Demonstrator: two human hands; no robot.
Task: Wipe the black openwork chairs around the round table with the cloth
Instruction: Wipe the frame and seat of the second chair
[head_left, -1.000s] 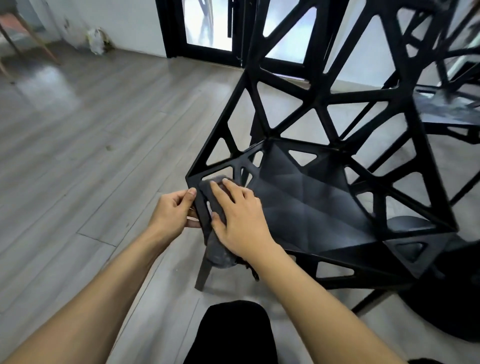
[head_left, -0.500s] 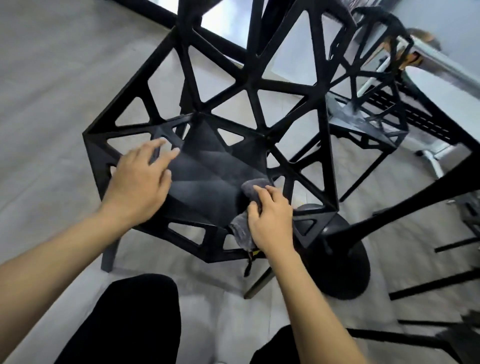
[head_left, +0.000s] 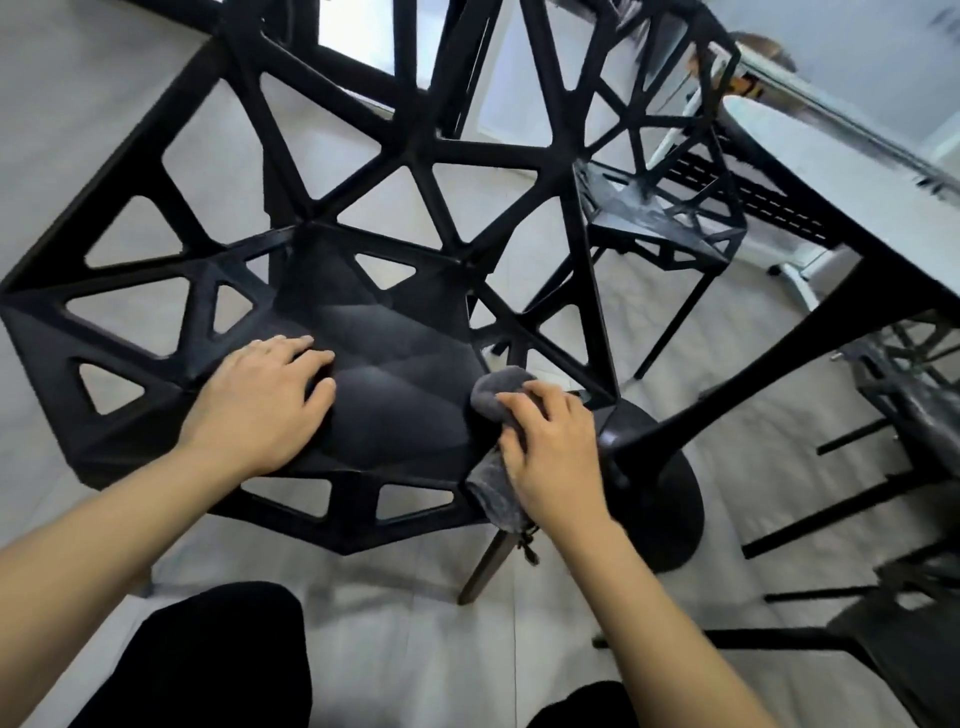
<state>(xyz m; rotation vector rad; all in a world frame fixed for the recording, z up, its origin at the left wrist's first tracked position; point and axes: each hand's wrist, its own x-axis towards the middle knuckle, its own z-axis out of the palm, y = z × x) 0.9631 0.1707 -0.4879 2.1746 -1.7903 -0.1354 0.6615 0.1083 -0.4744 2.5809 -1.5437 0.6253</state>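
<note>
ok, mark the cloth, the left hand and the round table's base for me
cloth (head_left: 496, 392), head view, bunched top fold above the fingers.
left hand (head_left: 260, 400), head view, back of the hand.
table base (head_left: 660, 499), head view, black disc foot on the floor.

grey cloth (head_left: 498, 400) bunched on black openwork chair (head_left: 405, 395) seat's right edge

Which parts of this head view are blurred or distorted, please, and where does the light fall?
Head view: the table edge at upper right is smeared by motion; the chair struts bow outward from wide-angle distortion; both hands, left and right, and the cloth are fairly sharp; a soft sheen lies on the seat.
</note>
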